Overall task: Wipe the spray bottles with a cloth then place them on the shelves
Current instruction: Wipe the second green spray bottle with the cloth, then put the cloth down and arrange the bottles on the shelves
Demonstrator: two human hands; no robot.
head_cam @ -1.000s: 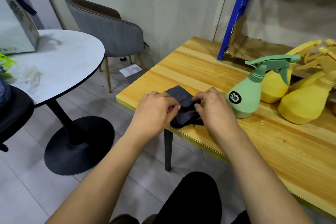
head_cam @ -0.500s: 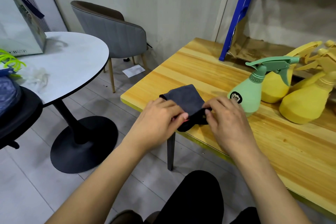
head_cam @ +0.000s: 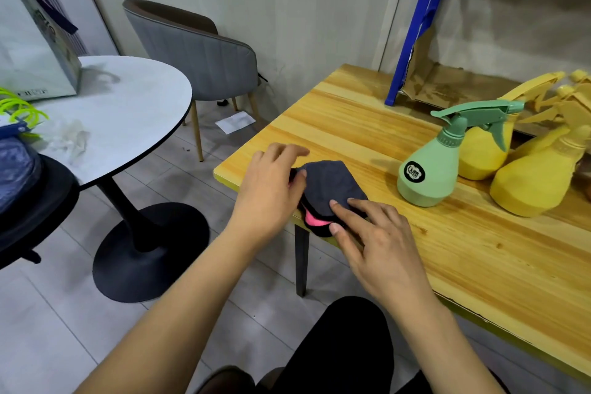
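Round white table (head_cam: 128,99) on a black pedestal, grey chair (head_cam: 204,54) behind it, white paper (head_cam: 235,121) on the floor, blue post (head_cam: 415,25) by the wall

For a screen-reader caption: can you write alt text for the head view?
A person's left hand and right hand touch a folded dark cloth at the corner of a yellow wooden table. A green spray bottle and yellow spray bottles stand to the right.
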